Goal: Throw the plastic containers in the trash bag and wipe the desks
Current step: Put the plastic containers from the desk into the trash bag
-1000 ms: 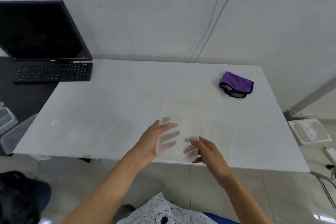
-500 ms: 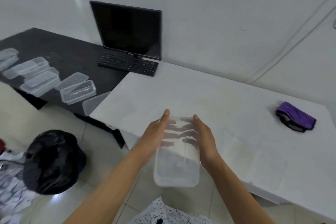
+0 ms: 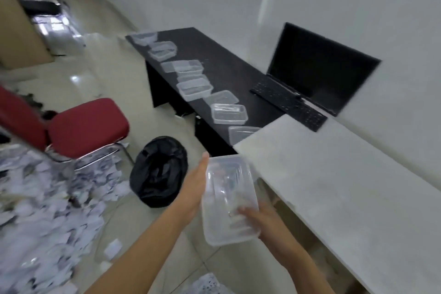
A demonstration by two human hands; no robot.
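Observation:
I hold a clear plastic container between both hands, over the floor off the white desk's near left corner. My left hand grips its left side, thumb along the rim and fingers showing through the plastic underneath. My right hand grips its near right corner. The open black trash bag stands on the floor just left of the container. Several more clear containers lie in a row along the front edge of the black desk.
A black monitor and keyboard sit where the two desks meet, against the wall. A red chair stands left of the bag. Torn paper scraps cover the floor at left. Bare tile lies between me and the bag.
My view has swung left, away from the white desk, toward the trash bag and black desk. The container has come off the white desk and travelled left with both hands.

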